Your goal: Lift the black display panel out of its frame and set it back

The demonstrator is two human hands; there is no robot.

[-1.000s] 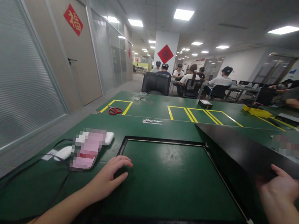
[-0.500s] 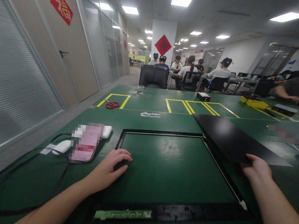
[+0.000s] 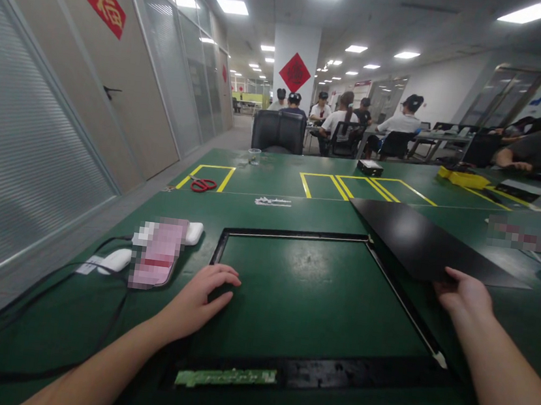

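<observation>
Black, thin, rectangular panel (image 3: 419,237) lies beyond and to the right of a black, narrow-sided, open rectangular frame (image 3: 296,234) on the green surface (image 3: 305,318). The right hand's (image 3: 468,299) grip pinches the panel's near edge. The left hand (image 3: 205,293) is at the frame's left side, its grip spread, thumb apart from curved fingers. A green, narrow circuit board (image 3: 226,378) sits along the frame's near side.

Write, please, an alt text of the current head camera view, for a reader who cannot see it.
A person's right hand holds a black panel beside a black rectangular frame on a green table, while the left hand is at the frame's left side. A green circuit board lies on the frame's near bar; red-handled scissors lie farther back.
</observation>
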